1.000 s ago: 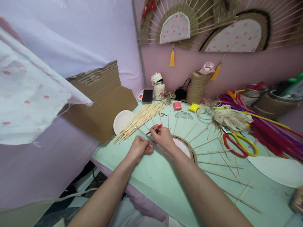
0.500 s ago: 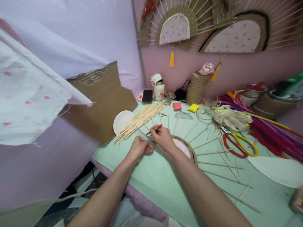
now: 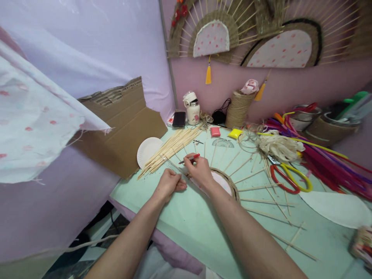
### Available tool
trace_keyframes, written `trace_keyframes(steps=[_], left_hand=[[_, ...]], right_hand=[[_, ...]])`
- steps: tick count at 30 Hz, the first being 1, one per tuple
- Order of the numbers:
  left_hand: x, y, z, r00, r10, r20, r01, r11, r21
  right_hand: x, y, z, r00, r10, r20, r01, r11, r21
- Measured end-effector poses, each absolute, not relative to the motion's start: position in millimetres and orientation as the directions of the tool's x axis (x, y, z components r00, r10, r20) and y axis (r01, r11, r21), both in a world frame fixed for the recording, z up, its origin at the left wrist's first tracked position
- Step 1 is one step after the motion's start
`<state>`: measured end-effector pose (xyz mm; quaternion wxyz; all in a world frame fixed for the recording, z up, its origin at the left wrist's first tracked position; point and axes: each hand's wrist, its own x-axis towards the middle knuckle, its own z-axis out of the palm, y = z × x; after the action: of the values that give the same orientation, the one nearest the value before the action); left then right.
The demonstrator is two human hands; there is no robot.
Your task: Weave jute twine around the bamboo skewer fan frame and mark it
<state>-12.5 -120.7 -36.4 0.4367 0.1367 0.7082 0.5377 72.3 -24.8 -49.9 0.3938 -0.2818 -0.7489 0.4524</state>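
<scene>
My right hand (image 3: 199,170) is closed round a pen with a red end (image 3: 192,157), its dark tip pointing left. Just left of it, my left hand (image 3: 171,184) has thumb and fingers pinched at the near end of a clear strip that looks like a ruler (image 3: 172,163). Below and beyond my right hand lies a half-round piece (image 3: 222,182) of dotted cloth edged with brown twine. Thin sticks (image 3: 251,188) fan out from its rim across the pale green table (image 3: 186,228). My right hand and forearm cover part of the half-round.
Loose sticks (image 3: 174,145) lie in a heap by a white paper plate (image 3: 149,151). Scissors (image 3: 290,179), a twine roll (image 3: 240,108), a bottle (image 3: 192,108) and a phone (image 3: 178,119) stand or lie around. Cardboard (image 3: 124,128) leans at left; finished fans (image 3: 213,38) hang on the wall.
The view has shifted slightly, so the scene sits a little farther left. Both hands keep nearly the same place and grip.
</scene>
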Motion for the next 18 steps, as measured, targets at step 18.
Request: trace_keyframes(steps=[18], left_hand=[[6.1,-117.9,-8.3,-0.635,0.772,0.015,-0.146,-0.140,0.979]], right_hand=[[191.8,-21.8,36.4,0.256,0.823,0.508,-0.073,0.540,-0.838]])
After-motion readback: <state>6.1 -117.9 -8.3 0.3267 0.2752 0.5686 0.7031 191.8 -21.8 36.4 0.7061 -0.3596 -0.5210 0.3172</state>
